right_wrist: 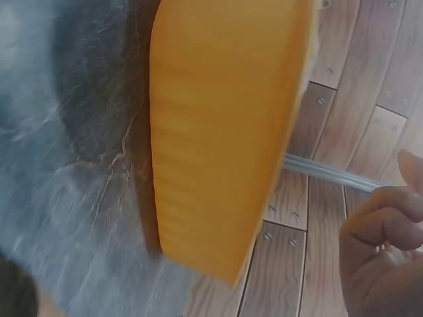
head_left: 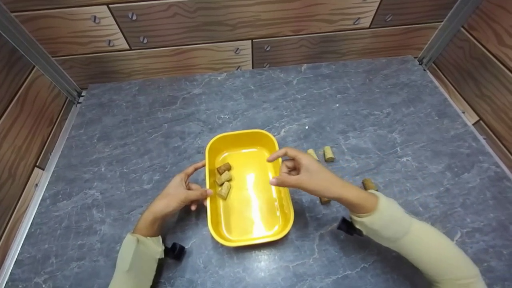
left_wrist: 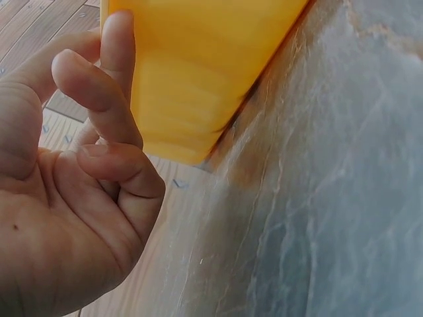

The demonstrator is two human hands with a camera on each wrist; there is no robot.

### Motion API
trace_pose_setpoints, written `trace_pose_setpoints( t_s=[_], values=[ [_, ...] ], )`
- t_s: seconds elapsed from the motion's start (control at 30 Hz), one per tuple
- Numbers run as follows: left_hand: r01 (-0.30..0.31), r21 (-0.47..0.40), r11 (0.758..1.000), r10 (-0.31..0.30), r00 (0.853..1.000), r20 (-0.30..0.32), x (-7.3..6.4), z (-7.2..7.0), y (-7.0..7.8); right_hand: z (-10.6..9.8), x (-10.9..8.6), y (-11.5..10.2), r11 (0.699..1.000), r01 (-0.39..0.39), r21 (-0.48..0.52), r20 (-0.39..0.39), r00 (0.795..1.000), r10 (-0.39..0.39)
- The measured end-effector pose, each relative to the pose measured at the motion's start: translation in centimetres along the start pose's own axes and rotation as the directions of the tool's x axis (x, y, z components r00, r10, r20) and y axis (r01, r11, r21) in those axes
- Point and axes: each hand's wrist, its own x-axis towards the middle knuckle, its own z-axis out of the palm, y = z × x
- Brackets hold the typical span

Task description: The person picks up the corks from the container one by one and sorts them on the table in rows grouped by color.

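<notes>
A yellow tray (head_left: pixel 250 236) lies on the table with three corks in a slanting row along its left inner wall: a darker cork (head_left: pixel 224 168), a middle cork (head_left: pixel 224 178) and a pale cork (head_left: pixel 224 191). My left hand (head_left: pixel 180 194) holds the tray's left side, thumb tip on the rim and the fingers outside the wall. Above the right rim hovers my right hand (head_left: pixel 304 170), index finger and thumb apart with nothing between them, the other fingers curled. The left wrist view shows the left hand's curled fingers beside the tray wall (left_wrist: pixel 192 72).
Right of the tray lie several more corks: a pale cork (head_left: pixel 328 154), another (head_left: pixel 312 153) partly behind the right hand, a brown cork (head_left: pixel 369 184) by the sleeve, and one (head_left: pixel 325 201) under the wrist. Wood-patterned panels (head_left: pixel 240 20) border the grey marbled table (head_left: pixel 160 116).
</notes>
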Motion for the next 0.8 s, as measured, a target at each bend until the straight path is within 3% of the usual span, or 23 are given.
trace_pose_setpoints(
  t_s=[0.23,0.43,0.57,0.8],
  values=[
    [-0.013,-0.002,1.000,0.013,1.000,0.008,-0.2,-0.1,0.0,2.8,2.4,0.5,1.000,-0.025,-0.010,0.029,0.999,0.026],
    [-0.014,-0.004,1.000,0.014,1.000,0.007,-0.2,0.0,-0.1,4.8,3.9,1.1,0.989,-0.041,-0.140,0.020,0.999,0.045],
    [-0.012,0.009,1.000,0.012,1.000,0.001,-0.2,0.0,-0.1,5.8,4.6,1.4,0.963,-0.035,-0.266,0.023,0.999,0.043],
    [0.000,0.018,1.000,0.000,1.000,-0.011,-0.1,0.1,0.0,6.8,5.4,1.7,0.885,-0.049,-0.462,0.040,0.996,0.076]
  ],
)
